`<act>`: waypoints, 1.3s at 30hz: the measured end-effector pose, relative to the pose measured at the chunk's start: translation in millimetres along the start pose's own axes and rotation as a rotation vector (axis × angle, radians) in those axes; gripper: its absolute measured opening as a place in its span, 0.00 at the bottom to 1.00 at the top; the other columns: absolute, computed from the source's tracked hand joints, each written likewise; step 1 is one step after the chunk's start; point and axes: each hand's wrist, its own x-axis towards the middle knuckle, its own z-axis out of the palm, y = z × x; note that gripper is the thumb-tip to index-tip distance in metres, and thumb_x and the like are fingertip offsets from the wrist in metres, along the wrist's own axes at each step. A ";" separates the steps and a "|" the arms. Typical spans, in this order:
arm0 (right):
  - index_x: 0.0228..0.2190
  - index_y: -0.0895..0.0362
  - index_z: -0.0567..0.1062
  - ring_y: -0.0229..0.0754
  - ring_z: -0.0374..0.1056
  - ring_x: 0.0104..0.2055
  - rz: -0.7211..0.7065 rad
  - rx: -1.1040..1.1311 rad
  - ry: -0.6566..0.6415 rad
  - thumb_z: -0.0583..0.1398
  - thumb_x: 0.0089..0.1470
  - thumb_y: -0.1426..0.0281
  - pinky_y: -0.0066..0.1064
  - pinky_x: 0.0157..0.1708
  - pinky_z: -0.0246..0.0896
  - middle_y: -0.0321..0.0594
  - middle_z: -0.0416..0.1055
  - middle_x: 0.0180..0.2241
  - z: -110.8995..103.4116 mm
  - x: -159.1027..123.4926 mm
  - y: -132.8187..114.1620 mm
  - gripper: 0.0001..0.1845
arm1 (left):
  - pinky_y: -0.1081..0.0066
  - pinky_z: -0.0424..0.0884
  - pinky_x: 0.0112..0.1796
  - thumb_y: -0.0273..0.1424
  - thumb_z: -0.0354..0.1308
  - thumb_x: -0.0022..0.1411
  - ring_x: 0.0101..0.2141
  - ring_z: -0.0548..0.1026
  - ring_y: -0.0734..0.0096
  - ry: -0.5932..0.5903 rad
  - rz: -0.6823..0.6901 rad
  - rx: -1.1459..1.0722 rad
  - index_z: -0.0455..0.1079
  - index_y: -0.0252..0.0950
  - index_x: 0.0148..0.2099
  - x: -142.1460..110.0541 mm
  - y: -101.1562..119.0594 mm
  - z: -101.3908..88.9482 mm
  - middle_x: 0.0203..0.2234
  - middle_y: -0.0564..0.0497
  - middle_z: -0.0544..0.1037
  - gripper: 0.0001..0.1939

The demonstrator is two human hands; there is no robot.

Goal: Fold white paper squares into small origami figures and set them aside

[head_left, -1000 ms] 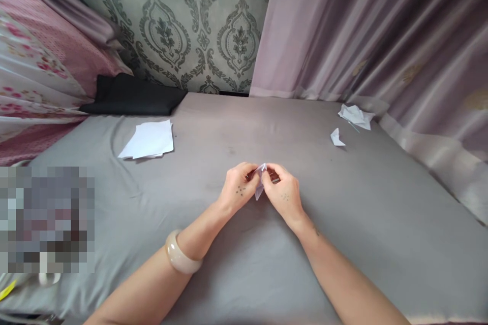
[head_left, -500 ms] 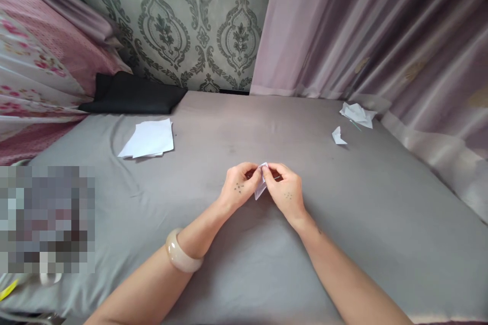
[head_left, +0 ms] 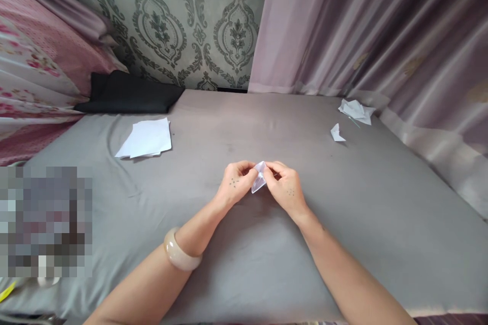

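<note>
Between my two hands is a small piece of folded white paper [head_left: 259, 181], held above the grey sheet with one pointed end towards me. My left hand [head_left: 237, 182] pinches its left side between thumb and fingers. The right side is gripped by my right hand [head_left: 286, 186], its thumb lying along the paper. Parts of the fingers of both hands are hidden behind the thumbs and the paper. A pale bangle [head_left: 182, 251] sits on my left forearm.
A stack of white paper sheets [head_left: 149, 137] lies at the left. On the right are a small folded paper piece [head_left: 337, 133] and a pile of folded papers [head_left: 356, 110]. Black cloth [head_left: 129, 92] rests at the back left. Curtains [head_left: 328, 25] border the grey sheet [head_left: 244, 274].
My hands have moved slightly apart, and the folded paper between them shows wider and more opened out. The whole view has shifted a little.
</note>
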 end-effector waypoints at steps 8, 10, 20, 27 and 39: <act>0.34 0.56 0.79 0.38 0.70 0.33 -0.035 0.027 -0.053 0.55 0.55 0.69 0.27 0.32 0.64 0.40 0.73 0.32 -1.9 -0.2 -2.4 0.12 | 0.77 0.63 0.25 0.40 0.55 0.58 0.24 0.70 0.74 0.050 0.095 0.194 0.75 0.32 0.32 -3.5 -1.5 -0.4 0.23 0.51 0.75 0.15; 0.34 0.56 0.79 0.39 0.71 0.34 -0.054 0.018 -0.035 0.56 0.55 0.68 0.28 0.33 0.65 0.40 0.74 0.32 -1.7 0.1 -1.1 0.11 | 0.77 0.63 0.25 0.39 0.55 0.59 0.24 0.69 0.75 0.075 0.131 0.242 0.75 0.33 0.32 -4.7 -1.5 0.7 0.23 0.50 0.75 0.14; 0.33 0.55 0.79 0.37 0.69 0.34 -0.239 -0.129 -0.001 0.54 0.58 0.72 0.27 0.37 0.62 0.38 0.73 0.31 -1.6 1.8 4.3 0.12 | 0.77 0.52 0.22 0.36 0.47 0.63 0.20 0.56 0.80 -0.051 0.176 0.402 0.66 0.32 0.24 -2.5 -5.5 -0.3 0.15 0.57 0.60 0.19; 0.34 0.57 0.77 0.37 0.69 0.35 -0.328 -0.209 0.068 0.54 0.59 0.72 0.28 0.38 0.62 0.39 0.73 0.31 0.1 1.6 3.7 0.11 | 0.78 0.52 0.23 0.34 0.46 0.64 0.20 0.56 0.81 -0.008 0.231 0.394 0.65 0.32 0.24 -1.5 -7.7 0.5 0.16 0.58 0.60 0.18; 0.33 0.55 0.78 0.35 0.69 0.31 -0.292 -0.109 0.126 0.56 0.55 0.74 0.27 0.35 0.66 0.37 0.74 0.31 2.5 2.5 6.6 0.09 | 0.78 0.62 0.27 0.35 0.50 0.63 0.25 0.68 0.77 0.069 0.262 0.342 0.74 0.33 0.33 -1.0 -10.7 0.2 0.22 0.52 0.74 0.15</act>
